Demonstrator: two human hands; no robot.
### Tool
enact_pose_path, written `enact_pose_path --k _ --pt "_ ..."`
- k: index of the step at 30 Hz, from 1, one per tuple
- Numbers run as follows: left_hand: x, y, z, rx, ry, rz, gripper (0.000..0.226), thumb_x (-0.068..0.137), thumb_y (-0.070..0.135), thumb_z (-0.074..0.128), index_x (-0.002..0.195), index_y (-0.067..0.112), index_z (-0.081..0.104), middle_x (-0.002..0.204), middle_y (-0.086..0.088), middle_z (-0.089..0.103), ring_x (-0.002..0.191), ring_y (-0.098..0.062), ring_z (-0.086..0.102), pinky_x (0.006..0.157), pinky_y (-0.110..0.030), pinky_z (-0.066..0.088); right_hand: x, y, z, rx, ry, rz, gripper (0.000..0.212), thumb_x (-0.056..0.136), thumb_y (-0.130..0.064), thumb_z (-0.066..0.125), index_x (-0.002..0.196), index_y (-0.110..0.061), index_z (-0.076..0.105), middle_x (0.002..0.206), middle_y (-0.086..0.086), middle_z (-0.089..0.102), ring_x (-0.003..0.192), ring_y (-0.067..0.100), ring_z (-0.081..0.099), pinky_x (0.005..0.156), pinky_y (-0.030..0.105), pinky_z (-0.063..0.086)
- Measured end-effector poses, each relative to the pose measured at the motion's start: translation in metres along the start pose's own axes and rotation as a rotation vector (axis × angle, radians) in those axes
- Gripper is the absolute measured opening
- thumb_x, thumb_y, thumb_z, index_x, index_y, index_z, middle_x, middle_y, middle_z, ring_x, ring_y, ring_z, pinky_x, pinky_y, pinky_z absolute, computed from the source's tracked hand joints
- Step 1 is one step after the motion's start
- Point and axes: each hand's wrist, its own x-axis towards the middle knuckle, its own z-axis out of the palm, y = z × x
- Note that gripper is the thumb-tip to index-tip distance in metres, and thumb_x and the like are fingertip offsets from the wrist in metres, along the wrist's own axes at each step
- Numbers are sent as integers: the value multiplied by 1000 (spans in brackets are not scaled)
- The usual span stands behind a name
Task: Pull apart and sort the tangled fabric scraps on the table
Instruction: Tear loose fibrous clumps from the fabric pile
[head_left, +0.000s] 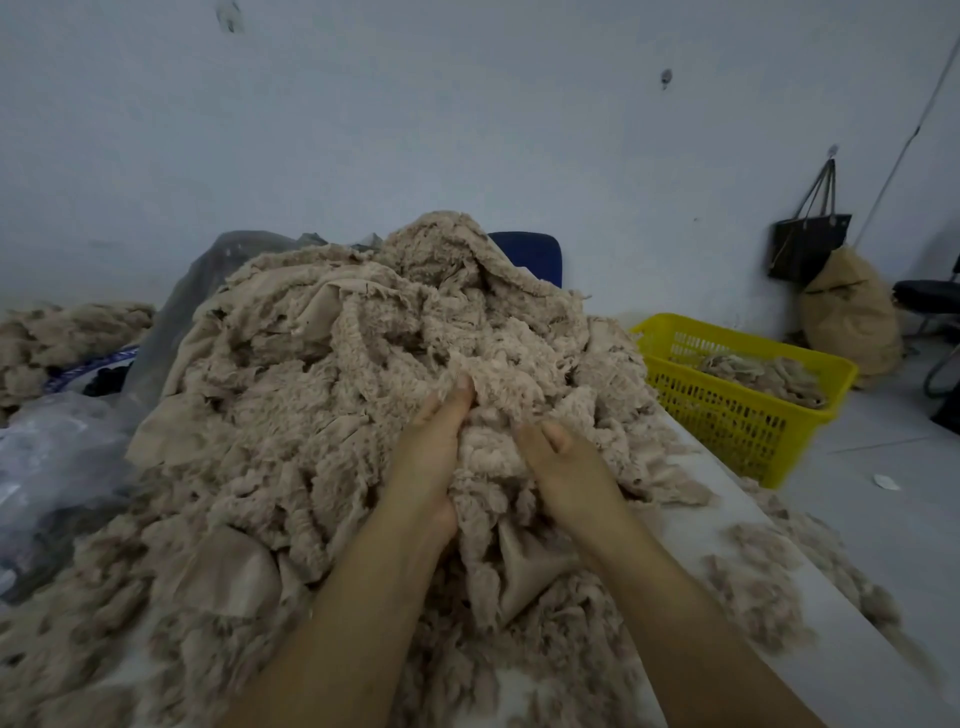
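Head view. Piled high across the table (696, 525): beige fleece scraps (322, 364), tangled, reaching from the near edge up to a peak at mid-frame. Bare only along a white strip at the right, narrowing toward the far end. Strewn there with loose tufts (748, 577) right up to the table's right edge, running diagonally down to the lower right corner. Just past that edge, a yellow basket (727, 431), slotted, holding a few more pieces. Beyond it, grey floor (883, 467). Crowded on the left by clear plastic bags (57, 467) touching the scraps, with a second mound (62, 332) behind. Behind the peak, a blue chair back (535, 254). Against the wall (467, 130) at right, a black bag (810, 244) hanging above a tan sack (852, 322).

Low on the near right slope, one fluffy clump (493, 441), gripped from both sides. On its left side: left hand (431, 457), thumb up, fingers buried in the fleece. On its right side, close by: right hand (566, 467), thumb on top, fingers curled under and hidden. Between the wrists, a smooth flap (524, 561) of backing cloth.

At far left, a blue-and-white print (88, 364), part-buried, too blurred to read.
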Motion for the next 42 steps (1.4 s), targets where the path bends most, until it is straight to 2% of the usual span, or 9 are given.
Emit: enact_pose_path --k 4,7,21,25,28,30,33,38,42 --pt "6 3 -8 -87 79 -47 28 100 24 57 120 7 66 103 -17 75 88 -31 75 64 -36 61 -8 -6 -3 540 -106 245 22 95 -44 60 89 -26 72 72 -9 74 59 1 67 57 19 52" --pt "13 9 -16 -122 170 -44 30 102 28 54 119 6 65 93 -16 74 74 -27 74 58 -36 60 -9 -4 -7 1034 -151 368 20 84 -34 66 95 -18 62 43 -5 35 29 6 31 29 16 22" --pt "28 16 -34 -155 353 43 32 101 17 46 127 19 64 119 -14 70 106 -36 68 87 -63 54 2 -8 -12 1484 -27 577 27 103 -23 45 77 -18 50 43 -4 22 28 8 21 37 16 8" --pt "33 18 -36 -87 429 121 32 104 23 45 134 24 59 112 -6 72 97 -28 71 83 -54 59 7 -14 -10 1267 62 498 20 98 -30 58 83 -17 53 45 -2 39 36 9 39 34 18 32" --pt "32 7 -40 54 395 156 40 105 25 45 144 23 49 117 -7 71 92 -22 72 83 -46 61 10 -14 -9 1139 54 403 43 92 -45 62 62 -17 49 60 1 54 61 14 59 62 28 54" --pt "32 2 -37 60 368 125 40 103 14 41 142 12 51 114 -17 71 65 -13 67 61 -32 60 9 -11 -9 1269 -43 400 54 93 -51 56 52 -19 42 51 -1 43 48 12 53 49 25 50" --pt "35 11 -39 -38 428 82 30 101 6 35 98 8 64 52 -4 61 32 -10 43 33 -18 40 7 -3 -11 1306 -172 435 62 95 -56 44 47 -19 35 44 -6 24 32 8 25 30 21 23" --pt "26 46 -50 -126 430 119 30 106 28 36 84 17 53 63 2 65 59 -14 62 39 -24 50 11 7 -48 808 102 397 54 103 -48 43 58 -20 29 50 -5 22 37 10 19 33 22 21" --pt "11 32 -11 250 322 280 21 99 30 52 90 20 68 68 2 72 55 -11 67 46 -24 51 4 -19 -27 15 -24 96 52 89 -73 44 91 -23 61 82 -9 63 75 11 58 70 27 50"
